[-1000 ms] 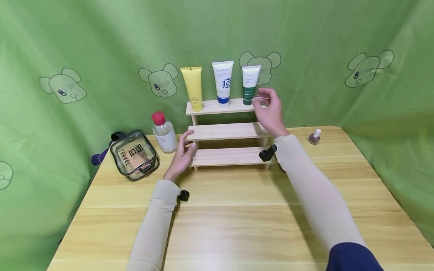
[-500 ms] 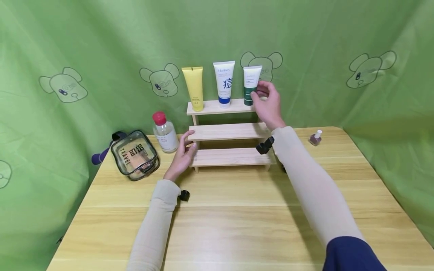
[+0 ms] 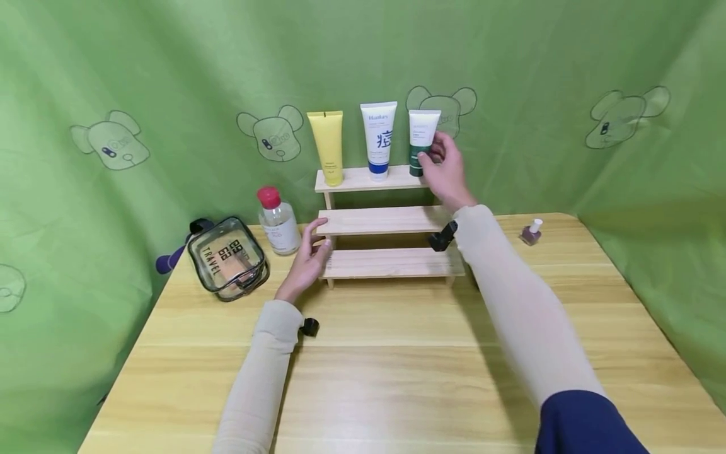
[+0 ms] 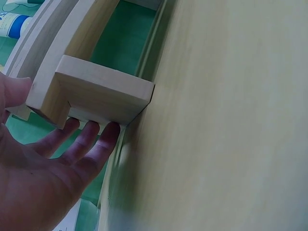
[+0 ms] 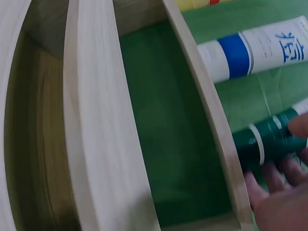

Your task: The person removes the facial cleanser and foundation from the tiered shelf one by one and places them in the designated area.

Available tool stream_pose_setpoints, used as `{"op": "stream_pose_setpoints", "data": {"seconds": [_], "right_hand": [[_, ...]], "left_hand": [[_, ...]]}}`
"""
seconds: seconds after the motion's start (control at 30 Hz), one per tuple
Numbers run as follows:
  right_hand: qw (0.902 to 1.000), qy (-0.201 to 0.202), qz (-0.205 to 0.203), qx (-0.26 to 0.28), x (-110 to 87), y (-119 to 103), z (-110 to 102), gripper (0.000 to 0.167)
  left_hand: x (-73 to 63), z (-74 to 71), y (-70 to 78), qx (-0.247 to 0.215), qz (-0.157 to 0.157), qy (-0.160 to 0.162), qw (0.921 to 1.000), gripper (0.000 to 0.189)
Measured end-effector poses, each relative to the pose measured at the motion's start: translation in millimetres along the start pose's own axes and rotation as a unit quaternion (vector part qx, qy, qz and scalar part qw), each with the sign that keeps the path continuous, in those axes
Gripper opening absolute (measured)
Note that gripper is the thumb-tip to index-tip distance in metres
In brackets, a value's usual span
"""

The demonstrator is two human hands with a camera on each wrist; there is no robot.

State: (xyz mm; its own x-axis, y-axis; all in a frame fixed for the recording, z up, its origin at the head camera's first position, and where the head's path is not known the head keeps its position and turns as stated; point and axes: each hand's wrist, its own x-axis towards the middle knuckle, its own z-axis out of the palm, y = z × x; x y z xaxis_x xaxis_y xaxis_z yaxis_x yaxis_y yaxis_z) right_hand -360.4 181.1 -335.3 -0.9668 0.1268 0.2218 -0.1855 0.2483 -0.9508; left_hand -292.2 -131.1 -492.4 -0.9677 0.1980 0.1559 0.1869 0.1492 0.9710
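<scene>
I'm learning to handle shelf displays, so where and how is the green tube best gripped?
Probably low on the green tube's dark green part, from its right, thumb in front and fingers behind. It stands upright, rounder there and flattening toward its white top edge; the white tube stands to its left, no tube to its right. The right hand pinches it about so.

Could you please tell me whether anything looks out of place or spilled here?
Nothing looks spilled. One oddity: a purple item, partly hidden behind the pouch, appears to stick out past the left edge of the table, so it looks poorly placed.
</scene>
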Motion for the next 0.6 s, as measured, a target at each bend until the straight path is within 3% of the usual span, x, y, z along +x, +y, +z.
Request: {"op": "stream_pose_setpoints", "data": {"seconds": [0.23,0.6], "right_hand": [[0.9982,-0.047,-0.028,-0.023,4.4,2,-13,0.055],[0.9984,-0.052,-0.024,0.0,-8.5,2,-21,0.055]], "left_hand": [[2.6,3.1,-1.7,0.001,0.003,-0.001,1.0,0.054],[1.4,-1.2,-1.8,0.006,-0.001,0.002,1.0,0.056]]}}
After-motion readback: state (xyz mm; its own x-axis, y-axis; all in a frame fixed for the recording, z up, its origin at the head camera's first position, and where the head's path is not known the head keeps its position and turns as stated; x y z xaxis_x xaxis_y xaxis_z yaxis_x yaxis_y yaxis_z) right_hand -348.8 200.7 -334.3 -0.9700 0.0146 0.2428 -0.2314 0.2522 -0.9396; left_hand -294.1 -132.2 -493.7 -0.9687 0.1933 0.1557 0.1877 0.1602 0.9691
